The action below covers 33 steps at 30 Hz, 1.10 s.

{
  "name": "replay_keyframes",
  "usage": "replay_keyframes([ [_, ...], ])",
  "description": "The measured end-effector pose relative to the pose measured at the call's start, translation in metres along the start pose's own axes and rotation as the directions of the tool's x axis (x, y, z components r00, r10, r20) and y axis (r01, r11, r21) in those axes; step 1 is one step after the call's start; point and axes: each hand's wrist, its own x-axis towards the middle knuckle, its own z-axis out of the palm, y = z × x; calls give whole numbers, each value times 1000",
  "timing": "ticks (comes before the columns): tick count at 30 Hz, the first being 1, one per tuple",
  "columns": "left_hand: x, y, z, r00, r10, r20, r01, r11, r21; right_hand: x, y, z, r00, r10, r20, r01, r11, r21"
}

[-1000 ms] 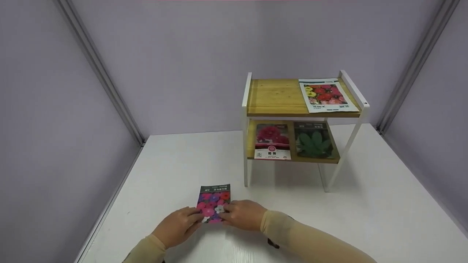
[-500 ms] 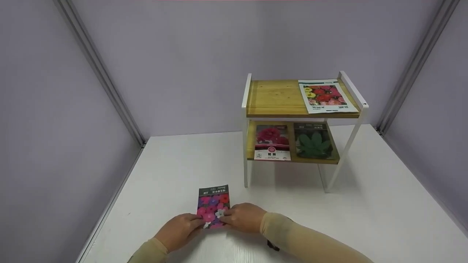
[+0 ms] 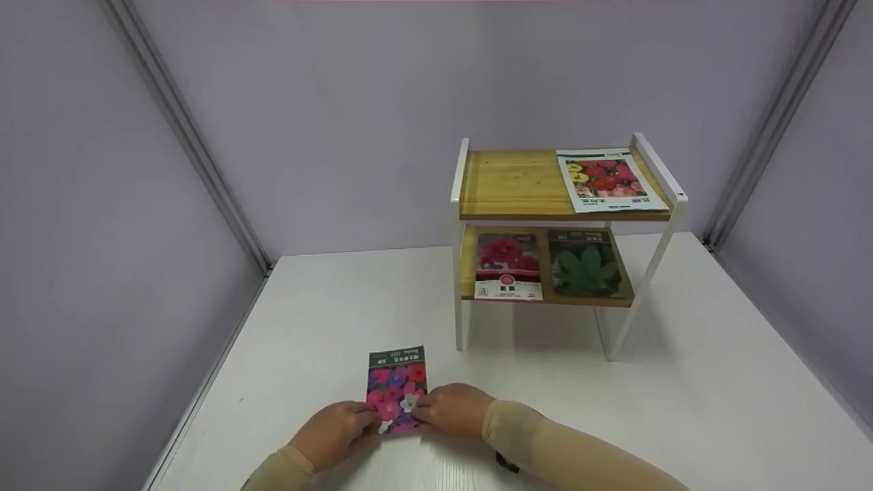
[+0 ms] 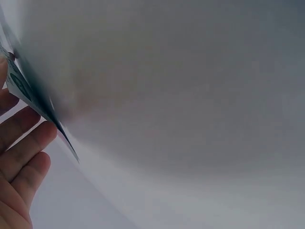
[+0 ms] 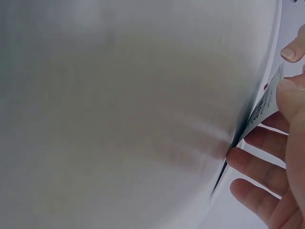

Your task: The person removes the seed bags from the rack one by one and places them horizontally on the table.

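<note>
A seed packet with a green top band and pink, purple, red and white flowers is held between both hands in the head view. My left hand pinches its left edge near the lower corner. At the right edge, my right hand grips it the same way. The left wrist view shows the packet's pale printed back edge-on, between the thumb and the spread fingers. Seen from the right wrist, the packet slants close over the white table, the right thumb on its printed back.
A two-tier wooden shelf with white metal sides stands right of the hands. One flower packet lies on its top tier; below are a red-flower packet and a green-leaf packet. Pale panels enclose the white table.
Both hands have drawn slightly toward the person with the seed packet. Its lower edge has come nearer, its top edge hardly moved, and more of its front shows. The shelf's packets stayed put.
</note>
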Motion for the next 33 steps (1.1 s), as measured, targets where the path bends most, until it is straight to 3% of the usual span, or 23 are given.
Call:
replay_keyframes([
  [4,-2,-1,3,997,-67,36,65,997,38,0,0,1,1000,3,13,-3,1000,2],
  [10,-4,0,4,979,-157,133,149,987,67,0,-3,2,999,15,34,-15,1000,3],
  [18,0,1,6,975,-175,140,167,984,69,1,-4,2,998,38,48,-38,999,3],
  [27,0,1,3,965,-201,167,196,980,46,1,-4,-3,989,79,125,-85,995,44],
  [33,1,0,1,955,-227,189,231,973,4,4,-5,0,993,92,69,-96,994,60],
])
